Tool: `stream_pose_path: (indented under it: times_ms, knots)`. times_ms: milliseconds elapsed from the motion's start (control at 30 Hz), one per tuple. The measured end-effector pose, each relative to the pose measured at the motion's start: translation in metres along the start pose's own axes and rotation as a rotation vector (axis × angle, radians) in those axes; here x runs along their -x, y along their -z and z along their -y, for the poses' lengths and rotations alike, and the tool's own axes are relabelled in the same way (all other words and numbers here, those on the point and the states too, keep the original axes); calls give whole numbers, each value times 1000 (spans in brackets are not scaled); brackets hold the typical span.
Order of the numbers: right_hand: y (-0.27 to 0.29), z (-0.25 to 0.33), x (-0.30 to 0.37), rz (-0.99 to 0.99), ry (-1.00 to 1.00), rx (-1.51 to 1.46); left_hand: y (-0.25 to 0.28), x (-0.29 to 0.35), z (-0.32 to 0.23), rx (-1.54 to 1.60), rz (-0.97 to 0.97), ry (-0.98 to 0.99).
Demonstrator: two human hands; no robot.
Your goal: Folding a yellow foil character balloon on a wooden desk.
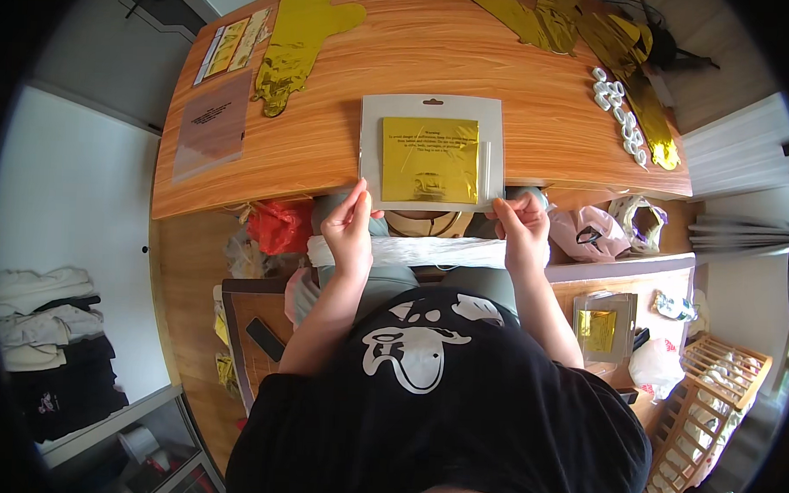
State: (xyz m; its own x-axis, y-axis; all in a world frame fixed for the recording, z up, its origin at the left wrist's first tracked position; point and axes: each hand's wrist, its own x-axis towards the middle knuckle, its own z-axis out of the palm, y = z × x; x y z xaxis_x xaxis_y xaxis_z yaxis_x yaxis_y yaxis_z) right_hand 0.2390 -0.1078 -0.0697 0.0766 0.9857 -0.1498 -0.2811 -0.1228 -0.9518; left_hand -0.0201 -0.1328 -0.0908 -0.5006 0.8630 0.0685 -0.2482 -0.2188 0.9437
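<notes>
I had the packet [372, 150] by its two lower corners, my left hand [350, 231] pinching at about 7 o'clock from its middle and my right hand [525, 227] at 5 o'clock, thumb and fingers together on the edge in each. Holding it well, I judged, meant matching the two pinches in height and pressure, so the sheet would stay flat and neither corner curl. I reckoned a slight outward pull was enough; a harder one might crease it. Keeping my thumbs at the rim also left the front uncovered.

The packet lay before me at 12 o'clock, its upper part over the wooden table [401, 60] and its lower edge past the front, above my lap; whether it rested on the wood or hung just over it, I couldn't tell. It was flat and nearly square, with a pale grey border, a small hang slot [432, 102] at 12 o'clock and a shiny gold panel [427, 174] carrying dark print. A narrow pale strip [485, 171] stood upright along the panel's 3 o'clock side. The gold looked smooth above, more wrinkled toward 6 o'clock.
</notes>
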Motion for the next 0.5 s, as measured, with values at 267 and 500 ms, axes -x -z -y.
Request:
stream_pose_path:
  times_ms: [267,500]
  knots:
    - [-1,6,2,-49,-60,-63,-1,2,1,16,-3,35]
    - [11,11,5,73,-261,-41,2,-2,-7,97,-18,138]
